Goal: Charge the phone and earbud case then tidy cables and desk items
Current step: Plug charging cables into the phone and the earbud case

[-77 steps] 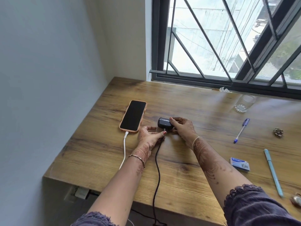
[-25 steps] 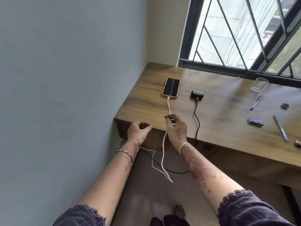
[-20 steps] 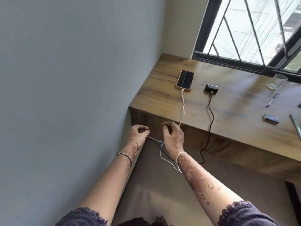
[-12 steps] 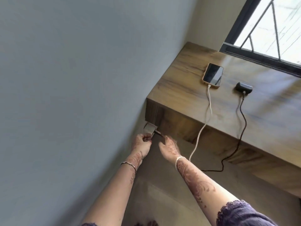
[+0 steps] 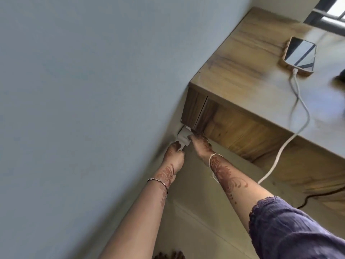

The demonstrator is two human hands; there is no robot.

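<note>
Head view, centre frame: left hand (image 5: 176, 153) curled round white plug (image 5: 180, 147) at wall socket (image 5: 184, 135) beneath desk (image 5: 242, 86). Right hand (image 5: 200, 144) touched socket; its grip was lost in blur. Phone (image 5: 299, 54) lay upper right, white cable (image 5: 302, 113) attached. Advice: brace socket, push plug in straight, confirm it seats.

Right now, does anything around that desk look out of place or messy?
Nothing spilled or damaged. The white charging cable from the peach-cased phone hangs loose off the wooden desk's front edge, and a thin black cable trails below it: untidy, snag-prone. Under the desk corner, the left hand grips a white plug.
</note>
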